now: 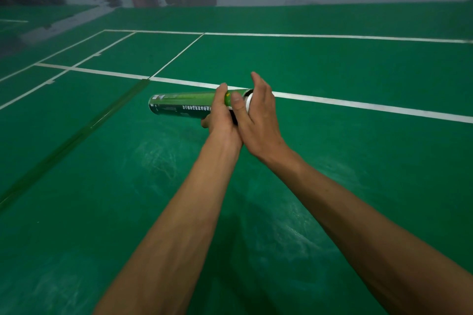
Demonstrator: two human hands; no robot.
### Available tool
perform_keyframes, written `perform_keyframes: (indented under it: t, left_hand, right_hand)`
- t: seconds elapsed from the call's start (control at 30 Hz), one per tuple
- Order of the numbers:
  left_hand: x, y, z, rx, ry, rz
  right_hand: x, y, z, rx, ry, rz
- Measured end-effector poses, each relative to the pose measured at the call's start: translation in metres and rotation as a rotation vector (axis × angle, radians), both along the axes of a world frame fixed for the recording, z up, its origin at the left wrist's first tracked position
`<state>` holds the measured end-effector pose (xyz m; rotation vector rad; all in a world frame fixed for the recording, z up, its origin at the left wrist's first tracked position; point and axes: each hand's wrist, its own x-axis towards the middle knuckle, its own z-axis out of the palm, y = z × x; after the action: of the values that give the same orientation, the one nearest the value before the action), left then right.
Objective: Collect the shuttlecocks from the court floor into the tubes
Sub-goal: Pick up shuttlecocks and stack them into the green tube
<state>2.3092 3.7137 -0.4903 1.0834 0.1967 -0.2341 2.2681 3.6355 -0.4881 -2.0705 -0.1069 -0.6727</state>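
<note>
At the mouth of the tube (184, 103): a white piece (247, 104) shows (shuttlecock or cap, too hidden to tell).
Tube: level above the court (332, 71), long axis left-right, mouth rightward.
Left hand (221, 115): wrapped round the tube near the mouth.
Right hand (258, 115): cups the mouth, fingers fairly straight, thumb on the rim.

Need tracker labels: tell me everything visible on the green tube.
The green tube is a long cylinder, cardboard-like, with a darker band and white print, held roughly level above the court floor. The left hand grips it near its right end; the right hand covers that end, thumb on the wall, where something white shows.
</note>
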Motion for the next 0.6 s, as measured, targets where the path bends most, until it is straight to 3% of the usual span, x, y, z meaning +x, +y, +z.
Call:
perform_keyframes:
  t: [0.37,0.6]
  left_hand:
    - [-0.006,-0.005,-0.006,-0.037,-0.089,-0.062]
    - [-0.006,-0.003,-0.004,-0.036,-0.038,-0.012]
  right_hand:
    - [0.003,-0.014,0.004,-0.117,-0.128,0.005]
    - [0.002,-0.014,0.002,-0.139,-0.159,-0.026]
